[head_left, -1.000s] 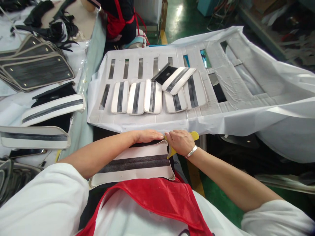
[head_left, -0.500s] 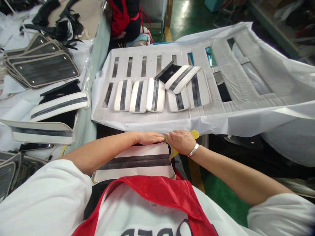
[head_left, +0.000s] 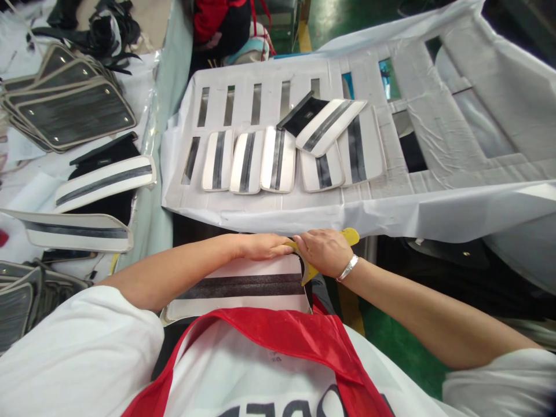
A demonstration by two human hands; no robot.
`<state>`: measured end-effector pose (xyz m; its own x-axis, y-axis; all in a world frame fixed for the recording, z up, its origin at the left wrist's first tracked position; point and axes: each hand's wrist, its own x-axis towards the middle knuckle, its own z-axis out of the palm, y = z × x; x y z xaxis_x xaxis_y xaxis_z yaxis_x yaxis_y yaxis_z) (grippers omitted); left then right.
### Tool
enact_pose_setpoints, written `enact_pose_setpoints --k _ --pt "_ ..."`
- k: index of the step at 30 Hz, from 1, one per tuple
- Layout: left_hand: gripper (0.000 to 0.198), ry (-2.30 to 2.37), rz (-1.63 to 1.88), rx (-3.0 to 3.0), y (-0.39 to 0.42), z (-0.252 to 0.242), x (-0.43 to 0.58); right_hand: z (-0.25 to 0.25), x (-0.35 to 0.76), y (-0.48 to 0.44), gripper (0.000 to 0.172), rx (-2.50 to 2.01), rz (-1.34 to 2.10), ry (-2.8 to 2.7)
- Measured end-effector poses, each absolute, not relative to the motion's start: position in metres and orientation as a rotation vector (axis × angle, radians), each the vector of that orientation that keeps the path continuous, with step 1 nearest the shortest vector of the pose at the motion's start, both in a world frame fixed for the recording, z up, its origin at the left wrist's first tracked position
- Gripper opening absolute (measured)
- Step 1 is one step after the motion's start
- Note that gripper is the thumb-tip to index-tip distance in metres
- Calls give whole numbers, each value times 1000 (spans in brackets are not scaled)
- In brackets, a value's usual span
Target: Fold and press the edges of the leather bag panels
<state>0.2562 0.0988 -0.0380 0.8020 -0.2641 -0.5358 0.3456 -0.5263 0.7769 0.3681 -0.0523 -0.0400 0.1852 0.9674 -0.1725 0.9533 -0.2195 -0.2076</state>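
Note:
On my lap lies a white panel (head_left: 278,264) with a dark stripe running along its length. My left hand (head_left: 264,246) rests flat along the panel's far edge, its fingers stretched out towards the right. Closed around a yellow curved tool (head_left: 351,236) is my right hand (head_left: 325,251), at the panel's far right corner. The tool's crescent-shaped part shows below the fingers, by the panel's right edge; its exact kind is unclear. The fingertips of both hands nearly meet.
Ahead, a paper-covered table (head_left: 260,211) with slots bears several striped white pieces (head_left: 247,162) and a piece with a black flap (head_left: 304,116). To the left, a bench holds stacked dark panels (head_left: 78,113) and striped white panels (head_left: 78,231). A person in red (head_left: 217,26) sits beyond.
My right hand with the yellow tool has shifted slightly to the right along the panel's corner. The left hand stays at the far edge. The whole view has tilted a little.

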Motion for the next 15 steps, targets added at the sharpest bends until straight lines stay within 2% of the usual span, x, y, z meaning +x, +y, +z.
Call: enact_pose_setpoints --k 7,15 --pt "46 -13 -843 2095 107 -35 253 -40 360 -51 49 -2394 433 -1886" --pt "45 -112 -836 1797 120 -49 261 -36 356 -52 51 -2519 480 -1832"
